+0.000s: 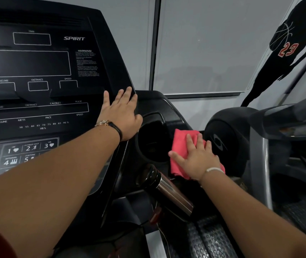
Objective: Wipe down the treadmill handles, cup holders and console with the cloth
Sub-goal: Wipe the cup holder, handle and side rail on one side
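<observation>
Directly under right hand (196, 161): cloth (181, 142).

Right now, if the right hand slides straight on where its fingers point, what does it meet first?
Right hand lies flat on the pink cloth; past the cloth's far edge comes the console wing beside the cup holder. The round housing looks right of that line; depth unclear.

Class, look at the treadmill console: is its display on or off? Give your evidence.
Off. Every display window on the console is dark, with only printed outlines and labels showing; no digits are lit.
</observation>
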Demonstrator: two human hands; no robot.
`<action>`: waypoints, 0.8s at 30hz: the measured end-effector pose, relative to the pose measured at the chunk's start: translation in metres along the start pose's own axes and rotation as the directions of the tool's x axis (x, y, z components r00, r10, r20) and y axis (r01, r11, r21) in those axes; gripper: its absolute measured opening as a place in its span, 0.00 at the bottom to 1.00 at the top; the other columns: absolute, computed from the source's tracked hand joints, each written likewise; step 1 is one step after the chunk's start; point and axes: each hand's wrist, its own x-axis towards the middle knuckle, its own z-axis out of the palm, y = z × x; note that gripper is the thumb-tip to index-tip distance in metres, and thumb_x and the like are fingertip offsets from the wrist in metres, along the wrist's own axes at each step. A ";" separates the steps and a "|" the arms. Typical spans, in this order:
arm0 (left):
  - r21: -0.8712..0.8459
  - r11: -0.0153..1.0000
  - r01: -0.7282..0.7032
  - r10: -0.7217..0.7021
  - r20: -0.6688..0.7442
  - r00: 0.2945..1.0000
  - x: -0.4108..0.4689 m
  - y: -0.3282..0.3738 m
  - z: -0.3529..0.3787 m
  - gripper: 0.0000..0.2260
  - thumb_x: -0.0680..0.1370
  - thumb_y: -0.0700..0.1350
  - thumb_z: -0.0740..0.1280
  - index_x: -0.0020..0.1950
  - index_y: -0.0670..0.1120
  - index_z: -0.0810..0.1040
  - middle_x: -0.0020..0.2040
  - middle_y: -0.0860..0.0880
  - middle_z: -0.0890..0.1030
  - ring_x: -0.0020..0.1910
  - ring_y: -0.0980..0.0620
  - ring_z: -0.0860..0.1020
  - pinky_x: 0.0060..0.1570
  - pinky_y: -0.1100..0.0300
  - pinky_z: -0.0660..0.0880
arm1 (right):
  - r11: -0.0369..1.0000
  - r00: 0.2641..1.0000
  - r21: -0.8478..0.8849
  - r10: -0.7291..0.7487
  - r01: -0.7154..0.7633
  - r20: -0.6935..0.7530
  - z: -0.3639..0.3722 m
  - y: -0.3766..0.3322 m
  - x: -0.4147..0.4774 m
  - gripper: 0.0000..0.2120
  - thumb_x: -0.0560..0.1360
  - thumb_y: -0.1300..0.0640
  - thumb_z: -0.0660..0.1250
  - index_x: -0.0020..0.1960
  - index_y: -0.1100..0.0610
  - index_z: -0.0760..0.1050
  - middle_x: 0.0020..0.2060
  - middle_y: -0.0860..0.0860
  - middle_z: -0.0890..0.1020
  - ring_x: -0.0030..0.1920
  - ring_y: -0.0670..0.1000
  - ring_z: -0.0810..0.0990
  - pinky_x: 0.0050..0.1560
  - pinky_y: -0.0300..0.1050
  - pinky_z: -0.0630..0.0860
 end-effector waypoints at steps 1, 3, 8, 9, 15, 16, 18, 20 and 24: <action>0.001 1.000 -0.001 0.001 0.001 1.000 0.000 0.000 0.000 0.28 0.77 0.51 0.51 0.77 0.48 0.49 0.78 0.49 0.44 0.77 0.51 0.44 0.70 0.45 0.34 | 0.997 0.998 -0.051 -0.055 0.054 -0.011 0.000 -0.004 -0.007 0.45 0.66 0.22 0.39 0.76 0.43 0.39 0.77 0.50 0.40 0.76 0.59 0.41 0.71 0.66 0.50; 0.000 1.000 -0.003 0.003 0.006 1.000 -0.001 0.001 -0.001 0.28 0.77 0.51 0.51 0.77 0.48 0.49 0.78 0.49 0.44 0.77 0.51 0.44 0.71 0.45 0.34 | 0.957 0.969 -0.159 -0.248 0.242 -0.019 0.003 0.000 -0.024 0.41 0.66 0.25 0.31 0.75 0.41 0.37 0.77 0.47 0.39 0.76 0.57 0.39 0.72 0.65 0.45; -0.005 1.000 -0.004 0.004 0.008 1.000 -0.001 0.001 -0.001 0.28 0.77 0.51 0.50 0.77 0.48 0.49 0.78 0.49 0.44 0.76 0.51 0.43 0.70 0.45 0.34 | 0.936 0.936 -0.007 -0.352 0.352 -0.006 0.000 0.047 -0.023 0.33 0.70 0.34 0.35 0.75 0.38 0.43 0.77 0.46 0.44 0.77 0.52 0.42 0.75 0.55 0.48; -0.005 1.000 -0.003 0.003 0.008 1.000 -0.001 0.001 -0.001 0.28 0.78 0.51 0.50 0.77 0.48 0.49 0.78 0.49 0.44 0.76 0.51 0.43 0.71 0.45 0.34 | 0.950 0.955 0.103 -0.295 0.295 -0.021 -0.002 0.052 -0.011 0.34 0.71 0.34 0.39 0.76 0.41 0.46 0.77 0.50 0.46 0.77 0.53 0.44 0.75 0.52 0.49; -0.003 1.000 -0.003 0.003 0.010 1.000 0.000 0.000 0.000 0.29 0.77 0.51 0.50 0.77 0.48 0.48 0.78 0.49 0.43 0.76 0.51 0.43 0.71 0.44 0.34 | 0.975 0.993 0.189 0.114 -0.114 0.008 -0.001 0.012 0.037 0.30 0.80 0.44 0.48 0.77 0.52 0.44 0.77 0.59 0.49 0.75 0.62 0.50 0.73 0.59 0.54; -0.003 1.000 -0.003 0.003 0.010 1.000 0.000 0.000 -0.001 0.29 0.77 0.51 0.50 0.77 0.48 0.48 0.78 0.49 0.43 0.76 0.51 0.43 0.71 0.44 0.34 | 0.988 0.996 0.128 0.087 -0.087 0.005 -0.002 0.004 0.033 0.30 0.79 0.42 0.47 0.77 0.50 0.43 0.77 0.57 0.47 0.76 0.62 0.48 0.72 0.62 0.54; -0.006 1.000 -0.003 0.003 0.010 1.000 0.000 0.001 -0.001 0.29 0.77 0.51 0.50 0.77 0.48 0.48 0.78 0.49 0.43 0.76 0.51 0.43 0.71 0.44 0.34 | 0.996 0.996 -0.021 -0.089 0.089 -0.003 -0.006 -0.006 0.016 0.29 0.78 0.39 0.44 0.77 0.45 0.43 0.77 0.52 0.44 0.76 0.58 0.43 0.71 0.66 0.52; -0.018 1.000 -0.004 0.004 0.007 1.000 -0.001 0.000 -0.001 0.29 0.77 0.51 0.51 0.77 0.48 0.49 0.78 0.49 0.44 0.76 0.51 0.43 0.71 0.44 0.34 | 0.936 0.945 -0.133 -0.326 0.325 0.017 -0.005 -0.013 -0.010 0.28 0.75 0.36 0.38 0.75 0.38 0.46 0.77 0.45 0.44 0.76 0.53 0.41 0.71 0.68 0.47; -0.026 1.000 -0.006 0.006 0.000 1.000 -0.001 0.000 -0.002 0.29 0.77 0.51 0.51 0.77 0.48 0.49 0.78 0.49 0.44 0.76 0.51 0.43 0.71 0.45 0.33 | 0.764 0.793 -0.229 -0.604 0.603 0.076 0.001 0.009 -0.044 0.31 0.70 0.46 0.38 0.73 0.32 0.41 0.75 0.40 0.46 0.75 0.51 0.41 0.73 0.65 0.47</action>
